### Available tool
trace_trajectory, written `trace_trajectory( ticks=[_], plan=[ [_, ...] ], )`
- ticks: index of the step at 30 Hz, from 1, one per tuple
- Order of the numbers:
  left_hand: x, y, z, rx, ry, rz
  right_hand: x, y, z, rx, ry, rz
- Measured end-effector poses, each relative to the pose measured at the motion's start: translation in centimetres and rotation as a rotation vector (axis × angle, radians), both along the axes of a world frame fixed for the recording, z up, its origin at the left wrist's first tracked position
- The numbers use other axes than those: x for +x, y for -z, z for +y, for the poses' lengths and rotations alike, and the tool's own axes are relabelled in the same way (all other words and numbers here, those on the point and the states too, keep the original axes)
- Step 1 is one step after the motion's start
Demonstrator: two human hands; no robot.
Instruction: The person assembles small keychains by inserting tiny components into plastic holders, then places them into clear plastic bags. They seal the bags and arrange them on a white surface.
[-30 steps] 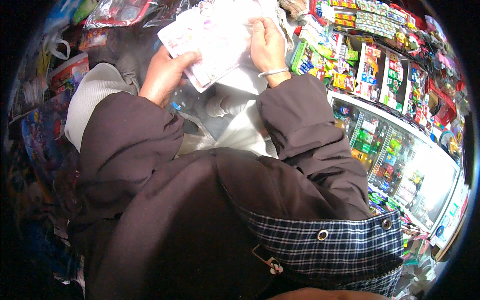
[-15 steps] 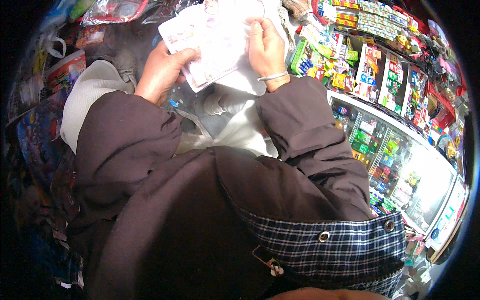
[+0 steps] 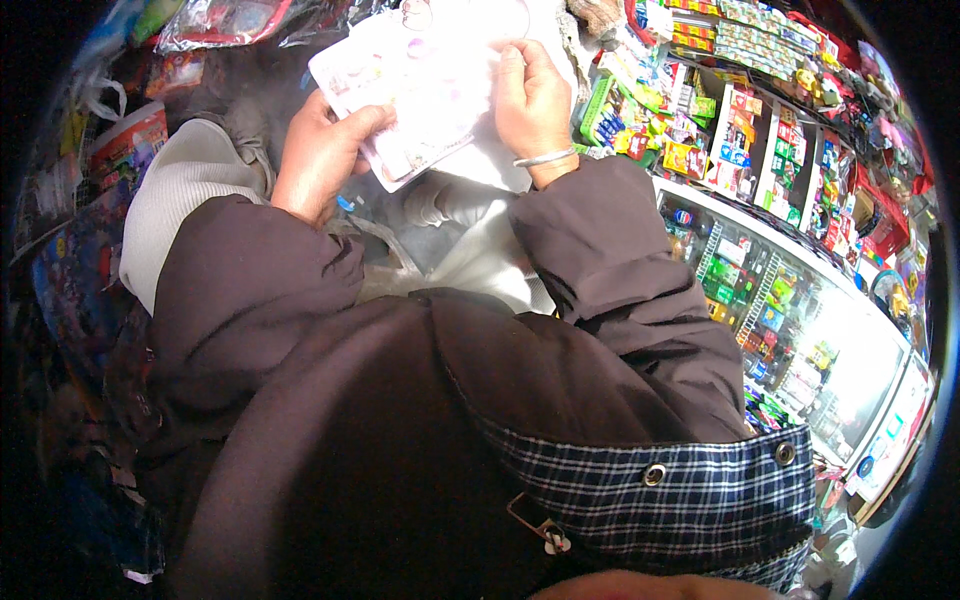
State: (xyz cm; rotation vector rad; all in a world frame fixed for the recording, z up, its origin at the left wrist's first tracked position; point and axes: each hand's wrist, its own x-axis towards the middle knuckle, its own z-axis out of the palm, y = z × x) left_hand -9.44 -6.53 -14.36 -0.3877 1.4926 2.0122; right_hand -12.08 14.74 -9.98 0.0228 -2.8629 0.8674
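A pale, flat printed card or pack (image 3: 425, 125) with rounded corners and faint pinkish pictures lies tilted across both my hands. Strong sunlight washes out most of its surface, so its exact kind cannot be told. My left hand (image 3: 325, 150) grips its left edge, thumb on top and fingers underneath. At the right side, my right hand (image 3: 533, 100) is closed with thumb and fingers pinched on the bright far edge; its fingertips are partly lost in the glare. A silver bangle (image 3: 546, 158) circles my right wrist.
On the right stand a glass-fronted display case (image 3: 800, 320) with coloured packets and drinks, and racks of small packs (image 3: 745, 130). A green basket (image 3: 598, 108) sits near my right hand. Plastic-wrapped goods (image 3: 235, 22) lie at the far left. A white ribbed cloth (image 3: 190, 195) is beside my left sleeve.
The printed card and my left hand have shifted very slightly, and the card's angle has changed a little. Both hands keep their hold.
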Motion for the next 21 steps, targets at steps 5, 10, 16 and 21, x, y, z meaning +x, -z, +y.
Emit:
trace_trajectory(
  ticks=[5, 10, 16, 21],
  plan=[
    [0.24, -0.36, 0.07, 0.006, -0.026, -0.013, 0.02, -0.04, 0.00, 0.037, 0.009, 0.018],
    [0.28, -0.49, 0.11, 0.009, -0.027, -0.030, 0.04, -0.39, -0.27, 0.039, 0.080, -0.061],
    [0.46, -0.42, 0.43, 0.024, -0.112, -0.030, 0.08, -0.26, -0.48, 0.044, 0.128, -0.073],
    [0.63, -0.06, 0.39, 0.029, -0.065, -0.030, 0.01, 0.10, -0.17, 0.026, 0.153, -0.089]
  ],
)
